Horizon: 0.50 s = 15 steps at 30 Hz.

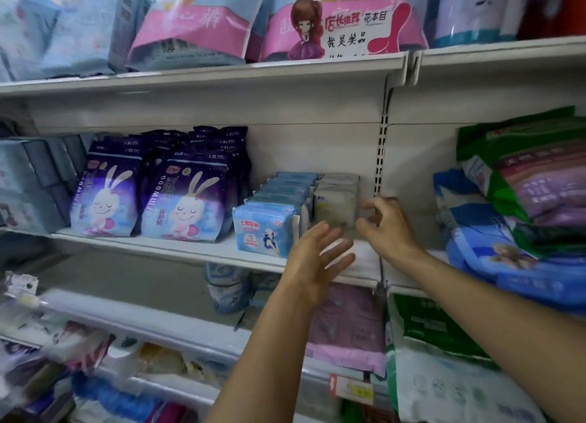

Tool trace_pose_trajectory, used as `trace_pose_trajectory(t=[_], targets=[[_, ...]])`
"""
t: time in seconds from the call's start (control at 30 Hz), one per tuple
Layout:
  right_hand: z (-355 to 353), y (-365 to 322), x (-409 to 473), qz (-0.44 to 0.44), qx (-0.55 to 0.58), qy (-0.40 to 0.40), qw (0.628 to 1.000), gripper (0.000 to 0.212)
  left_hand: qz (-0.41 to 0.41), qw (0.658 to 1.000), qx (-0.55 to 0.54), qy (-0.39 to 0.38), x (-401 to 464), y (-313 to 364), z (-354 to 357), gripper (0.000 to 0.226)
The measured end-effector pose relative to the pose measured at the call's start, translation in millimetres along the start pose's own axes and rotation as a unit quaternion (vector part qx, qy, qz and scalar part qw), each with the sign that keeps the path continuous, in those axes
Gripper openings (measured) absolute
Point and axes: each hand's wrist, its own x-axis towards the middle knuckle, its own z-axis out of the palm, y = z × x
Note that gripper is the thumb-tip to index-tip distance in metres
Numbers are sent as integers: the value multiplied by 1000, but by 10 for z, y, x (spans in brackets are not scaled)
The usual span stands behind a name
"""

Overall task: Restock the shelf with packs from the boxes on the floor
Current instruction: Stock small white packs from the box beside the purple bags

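On the middle shelf (pixel 177 248) stands a row of pale grey-white packs (pixel 336 205), with a row of light blue packs (pixel 263 232) to its left. My left hand (pixel 317 261) is in front of the grey-white row, fingers straight and spread, holding nothing. My right hand (pixel 383 229) hovers at the right side of the front grey-white pack, fingers loosely curled, with nothing between them. Whether either hand touches the pack is unclear. No floor boxes are in view.
Purple rabbit packs (pixel 187 197) stand left of the blue row. A slotted upright (pixel 380 156) divides the bays. Green, purple and blue bags (pixel 523 200) pile up in the right bay. More packs fill the top shelf (pixel 203 77) and the lower shelves (pixel 348 330).
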Motion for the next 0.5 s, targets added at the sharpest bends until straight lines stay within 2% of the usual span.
trace_pose_trajectory(t=[0.1,0.23,0.4,0.5], targets=[[-95,-95,-348,-16,35,12,999,19,10,999,-36,22,-373,-83,-116,33],[-243,-234,-944,-27,68,7,997,14,15,999,-32,35,-931,-295,-233,23],[-452,-244,-1730,-33,101,-16,994,17,-18,998,-24,50,-1468,-659,-330,19],[-653,-149,-2167,3,100,-45,994,17,-64,996,-30,56,-1688,-960,-314,22]])
